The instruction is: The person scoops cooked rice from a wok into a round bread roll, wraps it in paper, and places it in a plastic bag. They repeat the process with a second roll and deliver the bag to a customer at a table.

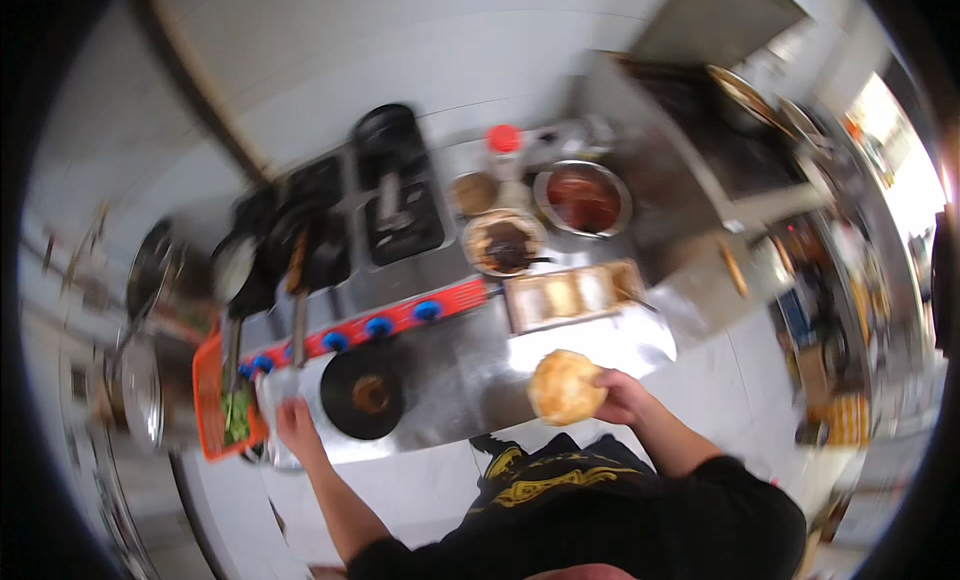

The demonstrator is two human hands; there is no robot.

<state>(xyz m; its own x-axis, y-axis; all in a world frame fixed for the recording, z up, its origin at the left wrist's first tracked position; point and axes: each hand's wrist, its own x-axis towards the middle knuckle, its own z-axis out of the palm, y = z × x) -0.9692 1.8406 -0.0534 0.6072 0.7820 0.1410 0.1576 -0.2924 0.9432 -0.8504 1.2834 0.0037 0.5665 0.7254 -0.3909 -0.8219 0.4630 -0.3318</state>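
Note:
My right hand (622, 396) grips a round, golden-brown flatbread (563, 388) by its right edge, above the front of the steel counter (465, 385). At the counter's left end my left hand (297, 427) is closed, slightly blurred, on a pale translucent thing that looks like a thin plastic bag (281, 384). Between the hands, nearer the left one, lies a black round pan (338, 405) with a small brown patch in its middle. An orange basket (208, 405) with green leaves (236, 416) stands just left of my left hand.
Behind the counter is a stove with a red front panel (400, 317) and blue knobs. A seasoning box (520, 308), a bowl of dark sauce (502, 248) and a steel pot of red sauce (583, 195) stand at the back right. A long-handled tool (298, 325) juts forward over the panel.

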